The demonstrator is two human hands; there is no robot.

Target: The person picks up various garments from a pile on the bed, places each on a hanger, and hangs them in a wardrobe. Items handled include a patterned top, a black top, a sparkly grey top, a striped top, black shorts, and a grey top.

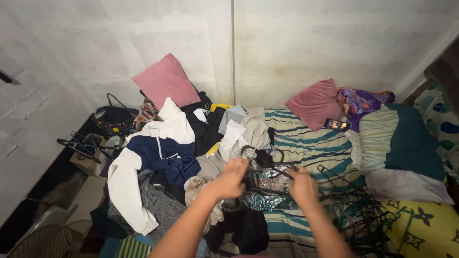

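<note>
Both my hands reach out over a striped bed [311,148]. My left hand [233,177] grips the left side of a dark clothes hanger [265,173], and my right hand [302,185] grips its right side. A patterned teal and grey garment [264,198] hangs under the hanger between my hands. A pile of clothes [167,157] lies just to the left, with a white and navy top on it. More dark hangers [356,212] lie on the bed to the right of my right hand.
Two pink pillows [165,80] [315,102] lean on the wall. A phone [336,125] lies by the right pillow, next to a purple cloth [361,101]. Folded bedding [401,148] fills the right side. A dark bag [114,119] and a box [88,160] sit on the floor at left.
</note>
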